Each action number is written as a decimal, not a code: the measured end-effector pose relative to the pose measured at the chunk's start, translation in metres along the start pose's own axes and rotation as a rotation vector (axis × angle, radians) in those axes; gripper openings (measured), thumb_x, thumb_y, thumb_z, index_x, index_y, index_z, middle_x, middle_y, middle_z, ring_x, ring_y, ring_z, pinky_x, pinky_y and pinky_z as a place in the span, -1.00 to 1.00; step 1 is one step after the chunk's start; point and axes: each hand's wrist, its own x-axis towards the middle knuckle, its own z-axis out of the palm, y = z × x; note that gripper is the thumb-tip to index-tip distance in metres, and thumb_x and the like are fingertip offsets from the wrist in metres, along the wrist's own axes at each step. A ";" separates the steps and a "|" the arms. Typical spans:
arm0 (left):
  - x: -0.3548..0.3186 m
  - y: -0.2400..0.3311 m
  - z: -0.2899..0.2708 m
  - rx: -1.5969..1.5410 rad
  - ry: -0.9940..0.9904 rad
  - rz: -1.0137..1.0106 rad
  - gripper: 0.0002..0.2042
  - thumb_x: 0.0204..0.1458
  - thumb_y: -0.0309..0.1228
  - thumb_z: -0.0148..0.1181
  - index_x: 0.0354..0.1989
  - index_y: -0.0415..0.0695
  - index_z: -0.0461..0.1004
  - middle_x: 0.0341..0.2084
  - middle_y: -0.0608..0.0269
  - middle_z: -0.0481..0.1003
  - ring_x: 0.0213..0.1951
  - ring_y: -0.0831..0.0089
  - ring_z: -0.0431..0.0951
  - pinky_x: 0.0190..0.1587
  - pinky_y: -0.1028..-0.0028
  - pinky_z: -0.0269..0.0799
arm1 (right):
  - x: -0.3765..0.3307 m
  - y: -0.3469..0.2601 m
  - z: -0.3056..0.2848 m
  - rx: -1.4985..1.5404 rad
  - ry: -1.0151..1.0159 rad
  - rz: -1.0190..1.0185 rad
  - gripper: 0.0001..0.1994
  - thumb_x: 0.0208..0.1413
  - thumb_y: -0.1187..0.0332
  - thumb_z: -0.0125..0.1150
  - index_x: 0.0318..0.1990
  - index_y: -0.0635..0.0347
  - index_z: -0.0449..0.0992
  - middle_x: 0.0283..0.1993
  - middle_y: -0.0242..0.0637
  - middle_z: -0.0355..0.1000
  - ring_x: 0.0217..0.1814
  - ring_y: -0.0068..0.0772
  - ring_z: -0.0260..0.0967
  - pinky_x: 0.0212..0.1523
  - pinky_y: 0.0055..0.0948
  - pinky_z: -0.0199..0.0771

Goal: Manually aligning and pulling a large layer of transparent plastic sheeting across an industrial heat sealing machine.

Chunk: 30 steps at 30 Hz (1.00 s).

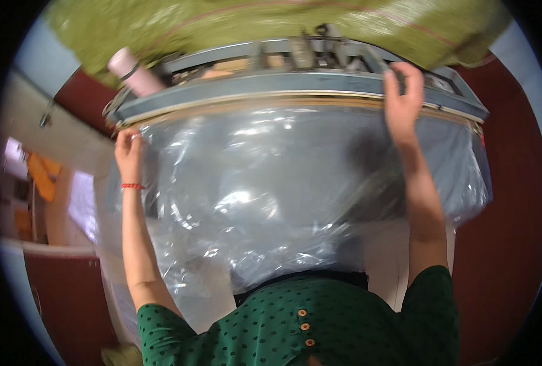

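A clear plastic sheet [252, 161] is hanging wrinkled along the near side of a blue-grey metal frame [246, 86] and spreading toward the person's green shirt [283, 320]. The left hand [129, 149] is bunching its fingers at the sheet's upper left corner — blur is leaving their grasp unconfirmed. The right hand [404, 100] is reaching over the frame's near rail, fingers bending, thumb standing apart; any hold cannot be told. A pink cylinder [138, 74] is leaning at the frame's left end.
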 end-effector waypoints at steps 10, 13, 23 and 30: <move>-0.070 0.031 -0.064 0.399 0.446 0.132 -0.82 -0.06 -0.44 0.13 -0.31 -0.23 0.36 -0.37 0.24 0.41 -0.31 0.44 0.40 -0.26 0.51 0.30 | -0.071 -0.144 0.077 0.576 -1.045 0.377 -0.82 -0.11 0.31 0.24 -0.46 0.25 0.48 -0.52 -0.36 0.38 -0.43 -0.60 0.28 -0.39 -0.57 0.27; -0.107 -0.006 -0.081 0.670 -0.138 0.062 -0.66 -0.11 -0.37 0.16 -0.14 -0.22 0.35 -0.12 0.06 0.36 -0.04 0.20 0.33 -0.04 0.33 0.25 | -0.072 -0.090 0.028 0.478 -0.844 0.509 -0.84 -0.10 0.31 0.23 -0.49 0.23 0.49 -0.56 -0.46 0.35 -0.49 -0.68 0.22 -0.44 -0.60 0.24; -0.165 0.094 0.043 0.463 -0.549 0.219 -0.63 -0.13 -0.41 0.17 -0.09 -0.23 0.36 -0.05 0.05 0.33 0.05 0.12 0.24 0.06 0.31 0.15 | -0.092 0.154 -0.252 -0.566 -0.275 0.502 -0.72 -0.07 0.21 0.19 -0.45 0.32 0.43 -0.65 -0.20 0.28 -0.57 -0.52 0.15 -0.49 -0.45 0.20; -0.141 0.132 0.234 0.230 -0.744 0.348 -0.72 -0.09 -0.29 0.15 -0.31 -0.28 0.42 -0.50 0.09 0.41 -0.36 0.26 0.38 -0.25 0.38 0.27 | -0.092 0.164 -0.258 -0.490 -0.246 0.620 -0.71 -0.07 0.23 0.17 -0.51 0.34 0.38 -0.69 -0.24 0.20 -0.60 -0.51 0.05 -0.53 -0.45 0.15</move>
